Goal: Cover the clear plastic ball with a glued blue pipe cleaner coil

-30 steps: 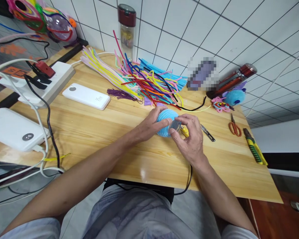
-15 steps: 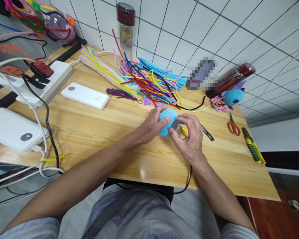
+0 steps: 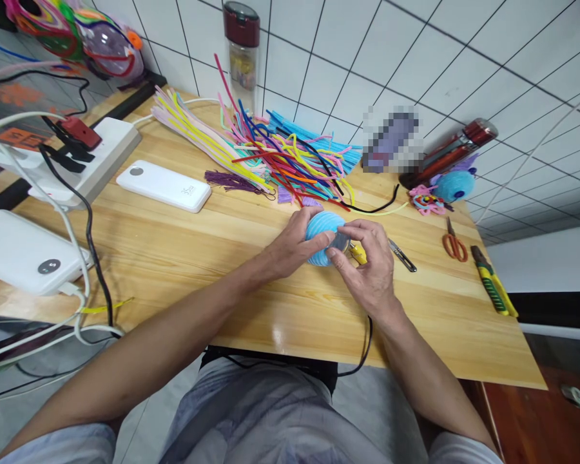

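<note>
Round light-blue ridged object (image 3: 321,224), greyish glassy end (image 3: 339,241), left hand (image 3: 294,245) clasping its side, right hand (image 3: 371,265) pinching the end

power strip (image 3: 113,149) left | pipe cleaners (image 3: 290,158) behind ball (image 3: 320,224) | scissors (image 3: 455,249) right

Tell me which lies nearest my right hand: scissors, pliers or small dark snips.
The small dark snips, just to the right of your right hand; the orange-handled scissors and green-and-yellow pliers lie farther right.
</note>
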Demonstrator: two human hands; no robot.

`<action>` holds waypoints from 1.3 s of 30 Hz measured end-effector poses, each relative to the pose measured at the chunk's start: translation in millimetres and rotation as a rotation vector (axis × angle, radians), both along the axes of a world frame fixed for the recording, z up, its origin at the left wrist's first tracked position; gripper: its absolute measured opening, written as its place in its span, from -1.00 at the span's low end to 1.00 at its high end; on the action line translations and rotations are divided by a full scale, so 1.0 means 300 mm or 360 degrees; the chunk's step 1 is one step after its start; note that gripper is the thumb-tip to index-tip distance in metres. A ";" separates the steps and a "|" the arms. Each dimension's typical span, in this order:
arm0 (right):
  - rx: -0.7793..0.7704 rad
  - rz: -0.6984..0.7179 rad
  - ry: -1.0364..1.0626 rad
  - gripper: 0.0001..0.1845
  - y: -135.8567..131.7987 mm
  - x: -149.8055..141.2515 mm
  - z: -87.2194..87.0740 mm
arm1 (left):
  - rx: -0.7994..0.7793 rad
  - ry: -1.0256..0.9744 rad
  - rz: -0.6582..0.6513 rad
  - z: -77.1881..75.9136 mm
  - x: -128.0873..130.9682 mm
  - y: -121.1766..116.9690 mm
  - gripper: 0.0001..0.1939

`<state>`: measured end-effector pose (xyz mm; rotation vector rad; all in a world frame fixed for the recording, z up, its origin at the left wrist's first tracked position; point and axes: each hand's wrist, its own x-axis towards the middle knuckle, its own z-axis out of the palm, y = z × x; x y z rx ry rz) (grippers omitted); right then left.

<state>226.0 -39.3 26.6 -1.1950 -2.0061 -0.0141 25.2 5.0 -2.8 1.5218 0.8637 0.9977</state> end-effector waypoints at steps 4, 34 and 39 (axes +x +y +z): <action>0.0023 -0.0006 -0.0020 -0.71 0.000 -0.005 0.004 | -0.0014 0.0051 0.0007 0.009 0.000 -0.005 -0.34; 0.0020 0.0000 0.0190 -0.81 0.018 0.027 0.001 | -0.0149 -0.0150 -0.0098 0.013 -0.003 0.014 -0.23; 0.0011 -0.0046 0.0204 -0.80 0.016 0.024 -0.001 | -0.0169 -0.0052 -0.0182 0.024 -0.024 0.002 -0.30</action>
